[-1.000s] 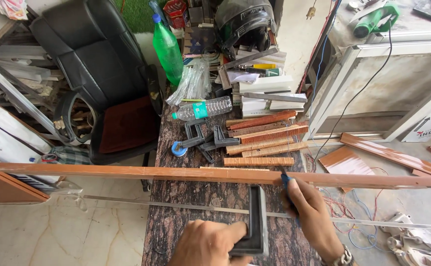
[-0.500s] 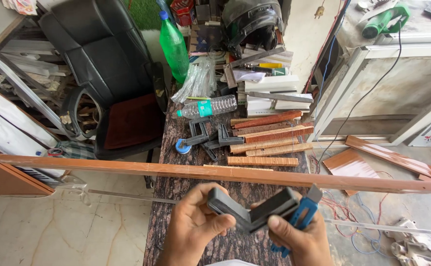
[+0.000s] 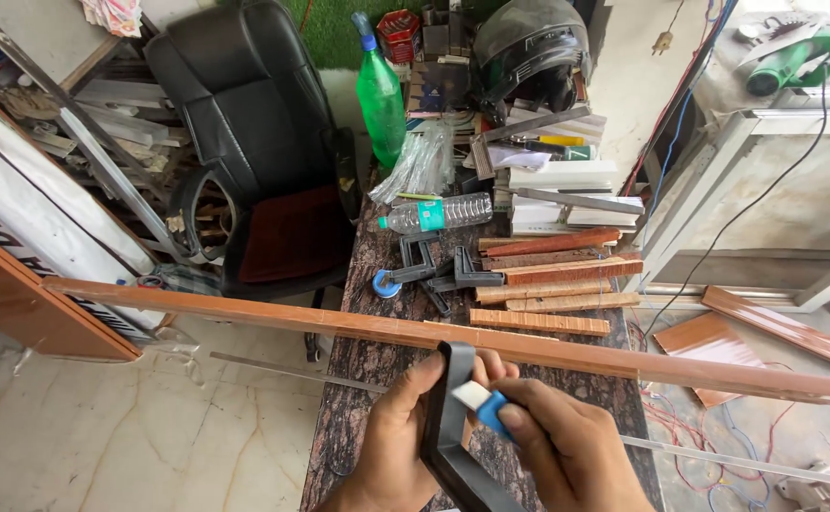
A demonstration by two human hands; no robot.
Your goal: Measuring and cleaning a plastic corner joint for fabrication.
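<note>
A black office chair [image 3: 254, 142] stands left of the stone-topped bench [image 3: 358, 417], its seat dark red. At the bench's far end a green plastic bottle [image 3: 380, 95] stands upright beside a dark helmet [image 3: 529, 52]. A clear water bottle [image 3: 439, 212] lies on its side, with black clamps [image 3: 434, 270] just in front of it. Short wooden strips [image 3: 553, 275] lie stacked to the right. What seems to be a green power tool [image 3: 794, 57] rests on the white frame at far right.

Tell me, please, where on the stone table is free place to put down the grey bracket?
Bare stone table lies left of the left hand, under the long wooden strip. A small patch lies between the blue clamps and that strip. Beyond, the short wood pieces, bottles and stacked profiles crowd it.
</note>
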